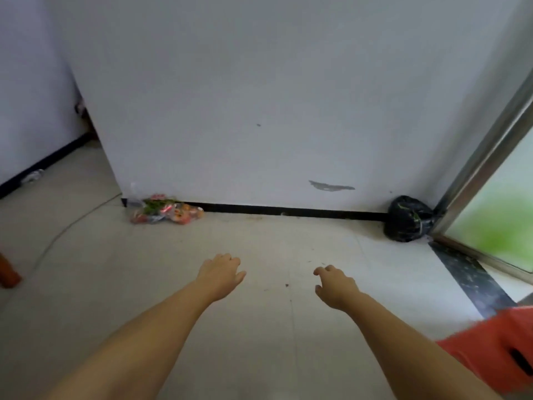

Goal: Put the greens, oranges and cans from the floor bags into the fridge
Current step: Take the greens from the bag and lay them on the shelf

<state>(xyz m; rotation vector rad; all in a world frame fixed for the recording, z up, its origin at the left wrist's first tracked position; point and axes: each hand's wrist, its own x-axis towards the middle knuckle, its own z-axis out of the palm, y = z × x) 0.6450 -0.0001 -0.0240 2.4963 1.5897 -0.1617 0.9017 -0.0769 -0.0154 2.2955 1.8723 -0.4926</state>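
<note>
A clear plastic bag (164,210) lies on the floor against the wall's black skirting, left of centre. Greens (154,204), oranges (184,215) and red cans (166,209) show through it. A tied black bag (409,219) sits in the corner at the right, beside the door frame. My left hand (222,274) and my right hand (336,285) reach forward over the bare floor, well short of both bags. Both hands hold nothing and their fingers hang loosely curled. No fridge is in view.
A white wall (259,96) fills the view ahead, ending in a corner at the left. A metal sliding-door frame (487,157) with frosted glass runs along the right, over a dark threshold strip (467,275). A brown furniture leg (8,274) stands at the left edge.
</note>
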